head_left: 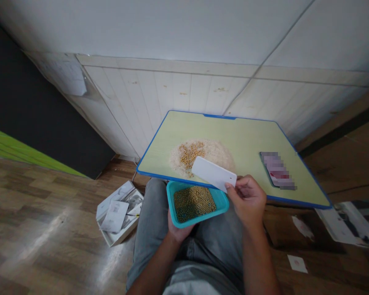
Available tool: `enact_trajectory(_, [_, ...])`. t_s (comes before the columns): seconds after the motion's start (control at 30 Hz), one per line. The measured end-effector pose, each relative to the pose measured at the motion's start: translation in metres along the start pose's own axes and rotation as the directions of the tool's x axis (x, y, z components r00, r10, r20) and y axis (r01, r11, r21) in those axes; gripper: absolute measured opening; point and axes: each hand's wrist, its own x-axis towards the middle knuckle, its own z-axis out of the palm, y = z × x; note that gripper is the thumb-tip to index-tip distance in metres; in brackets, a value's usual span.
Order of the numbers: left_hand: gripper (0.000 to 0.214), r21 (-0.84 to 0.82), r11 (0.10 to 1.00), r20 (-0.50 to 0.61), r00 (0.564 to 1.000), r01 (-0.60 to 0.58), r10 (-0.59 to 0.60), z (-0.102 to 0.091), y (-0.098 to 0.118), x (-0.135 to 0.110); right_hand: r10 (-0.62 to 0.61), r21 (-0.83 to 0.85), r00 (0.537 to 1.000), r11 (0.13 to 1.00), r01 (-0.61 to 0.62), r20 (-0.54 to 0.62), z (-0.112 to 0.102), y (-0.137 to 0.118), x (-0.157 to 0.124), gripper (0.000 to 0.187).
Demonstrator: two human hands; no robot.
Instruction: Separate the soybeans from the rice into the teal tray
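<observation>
My left hand (178,232) supports a turquoise plastic tub (223,203) from below, just under the table's near edge; its fingers are mostly hidden. Many round yellow-tan beans (197,200) fill the tub, resembling soybeans. Between thumb and fingers, my right hand (247,198) pinches one end of a flat white plate (213,173) with rounded corners and a small hole. The plate's far end reaches over the table edge to a scattered patch of similar beans (191,153). These lie on a pale grain spread (219,151) that looks like rice.
The small folding table (242,135) has a pale green top and blue rim, close against the wall. A phone (276,171) lies on its right side. On the wooden floor stand an open white box (119,215) at left and a brown box (290,229) at right.
</observation>
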Motion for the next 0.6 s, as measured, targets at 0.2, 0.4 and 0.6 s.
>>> enact_trajectory(0.2, [0.063,-0.101,0.995,-0.094,0.995,0.017,-0.026,0.004,0.002,0.001,0.086,-0.007,0.996,0.996,-0.086,0.018,0.001,0.008,-0.005,0.038])
enact_trajectory(0.4, [0.062,-0.008,1.000,-0.064,0.998,-0.009,0.008,-0.012,0.001,0.009,0.124,-0.001,0.992,0.992,-0.124,0.001,-0.001,0.014,-0.006,0.042])
enact_trajectory(0.6, [0.057,-0.041,0.999,-0.166,0.986,-0.018,0.011,-0.007,-0.001,0.009,0.108,0.017,0.994,0.994,-0.107,-0.015,-0.002,0.018,-0.006,0.038])
